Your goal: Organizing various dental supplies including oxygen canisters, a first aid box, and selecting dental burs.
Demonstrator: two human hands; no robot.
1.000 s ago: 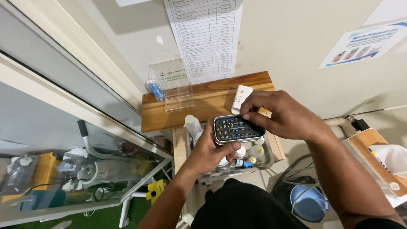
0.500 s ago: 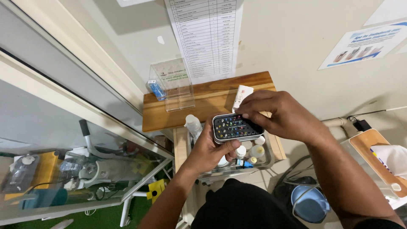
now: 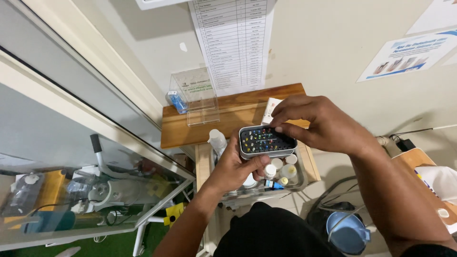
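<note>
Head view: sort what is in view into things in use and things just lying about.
In use:
- left hand
- right hand
- small metal case of coloured-tipped bits

Lying about:
- metal tray of small bottles
- clear acrylic holder
- wooden shelf
- blue bucket

bur box (image 3: pixel 266 141) | grey, open, level | held above tray
</note>
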